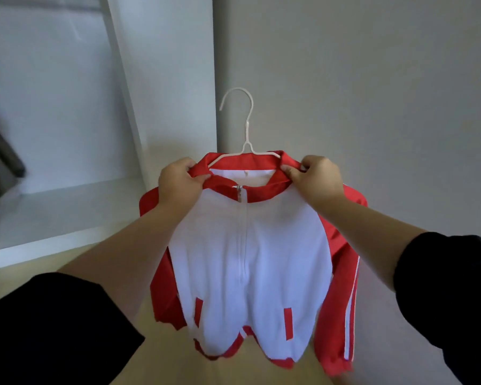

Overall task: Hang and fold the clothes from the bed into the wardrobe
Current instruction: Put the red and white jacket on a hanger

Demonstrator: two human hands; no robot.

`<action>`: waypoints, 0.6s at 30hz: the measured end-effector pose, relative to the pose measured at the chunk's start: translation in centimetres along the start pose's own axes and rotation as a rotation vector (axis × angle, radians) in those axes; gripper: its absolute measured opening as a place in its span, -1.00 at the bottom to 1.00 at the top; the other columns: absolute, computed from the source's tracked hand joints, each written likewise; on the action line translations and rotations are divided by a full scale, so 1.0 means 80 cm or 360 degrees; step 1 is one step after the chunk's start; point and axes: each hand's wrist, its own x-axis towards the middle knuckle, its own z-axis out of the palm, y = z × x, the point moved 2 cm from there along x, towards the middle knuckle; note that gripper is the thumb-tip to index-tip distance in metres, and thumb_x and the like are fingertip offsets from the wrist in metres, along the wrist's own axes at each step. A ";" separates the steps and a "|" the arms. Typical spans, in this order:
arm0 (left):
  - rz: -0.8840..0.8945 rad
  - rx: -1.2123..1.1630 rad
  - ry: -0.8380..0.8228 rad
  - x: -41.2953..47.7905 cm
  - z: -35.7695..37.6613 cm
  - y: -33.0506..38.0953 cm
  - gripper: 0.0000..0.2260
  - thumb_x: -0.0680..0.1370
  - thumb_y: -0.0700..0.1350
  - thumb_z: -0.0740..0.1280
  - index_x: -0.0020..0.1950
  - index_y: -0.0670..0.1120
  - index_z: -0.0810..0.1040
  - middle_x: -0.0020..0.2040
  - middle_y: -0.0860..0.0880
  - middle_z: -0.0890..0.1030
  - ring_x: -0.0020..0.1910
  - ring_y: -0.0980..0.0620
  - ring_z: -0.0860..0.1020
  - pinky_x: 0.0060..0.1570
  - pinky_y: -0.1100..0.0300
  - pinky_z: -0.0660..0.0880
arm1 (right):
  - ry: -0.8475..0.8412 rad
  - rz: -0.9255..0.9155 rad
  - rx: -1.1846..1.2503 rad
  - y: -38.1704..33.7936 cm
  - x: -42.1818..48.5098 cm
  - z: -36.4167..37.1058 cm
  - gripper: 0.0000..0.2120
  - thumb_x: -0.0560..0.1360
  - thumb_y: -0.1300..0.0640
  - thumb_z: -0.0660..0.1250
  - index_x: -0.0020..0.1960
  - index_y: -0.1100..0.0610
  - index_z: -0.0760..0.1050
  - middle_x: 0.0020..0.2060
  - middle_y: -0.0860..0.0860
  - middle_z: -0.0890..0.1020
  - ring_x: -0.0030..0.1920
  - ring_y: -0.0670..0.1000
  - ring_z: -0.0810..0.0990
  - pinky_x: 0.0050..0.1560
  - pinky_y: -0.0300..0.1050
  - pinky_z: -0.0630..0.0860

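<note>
A white zip jacket [250, 262] with red collar, sleeves and pocket trims hangs in front of me on a white wire hanger [240, 120], zipped up. My left hand [181, 182] grips the red collar at its left end. My right hand [317, 179] pinches the collar at its right end. The hanger's hook rises free above the collar, between my hands. The open wardrobe [67, 134] stands to the left, its white interior and bottom shelf in sight.
The wardrobe's white side panel [178, 79] stands just left of the hanger hook. A plain grey wall [372, 93] fills the right. Dark grey garments [0, 162] hang at the far left in the wardrobe. Light wooden floor [161, 365] lies below.
</note>
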 end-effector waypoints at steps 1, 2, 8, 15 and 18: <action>0.0009 0.0051 -0.0024 0.012 -0.011 0.003 -0.83 0.43 -0.09 0.49 -0.24 -0.15 0.56 -0.33 -0.01 0.52 -0.29 -0.02 0.44 -0.30 0.20 0.24 | -0.0036 0.0013 0.0025 -0.010 0.013 0.001 -0.47 0.46 -0.05 0.41 -0.45 0.10 0.15 -0.54 0.00 0.26 -0.38 0.13 0.26 -0.35 -0.06 0.11; 0.0019 0.0101 -0.0049 0.026 -0.024 0.010 -0.83 0.44 -0.08 0.48 -0.20 -0.17 0.60 -0.31 -0.03 0.53 -0.27 -0.02 0.46 -0.27 0.21 0.24 | -0.0072 0.0018 0.0047 -0.021 0.026 -0.001 -0.47 0.46 -0.05 0.41 -0.45 0.10 0.15 -0.54 0.00 0.26 -0.38 0.13 0.27 -0.37 -0.05 0.10; -0.0161 0.0284 -0.0149 0.133 -0.135 0.085 -0.81 0.41 -0.11 0.49 -0.14 -0.24 0.65 -0.25 -0.17 0.60 -0.21 -0.09 0.51 -0.23 0.20 0.24 | -0.0262 -0.0066 0.0046 -0.136 0.125 -0.055 -0.48 0.46 -0.10 0.41 -0.45 0.07 0.16 -0.53 -0.04 0.29 -0.34 0.14 0.34 -0.31 -0.10 0.14; -0.0489 0.0521 -0.0508 0.228 -0.282 0.170 -0.87 0.46 -0.20 0.43 -0.04 -0.22 0.65 -0.10 -0.20 0.62 -0.04 -0.15 0.56 -0.12 0.15 0.39 | -0.0483 -0.0108 0.0161 -0.277 0.205 -0.125 -0.69 0.48 0.15 0.37 -0.33 0.16 0.31 -0.42 0.01 0.36 -0.26 0.10 0.38 -0.29 -0.11 0.14; -0.0440 0.0779 -0.0719 0.244 -0.336 0.181 -0.87 0.50 -0.16 0.37 -0.09 -0.23 0.63 -0.12 -0.20 0.61 -0.04 -0.18 0.56 -0.12 0.12 0.41 | -0.0518 -0.0126 0.0212 -0.331 0.215 -0.132 -0.61 0.47 0.16 0.39 -0.39 0.08 0.24 -0.45 -0.06 0.32 -0.27 0.08 0.36 -0.28 -0.14 0.15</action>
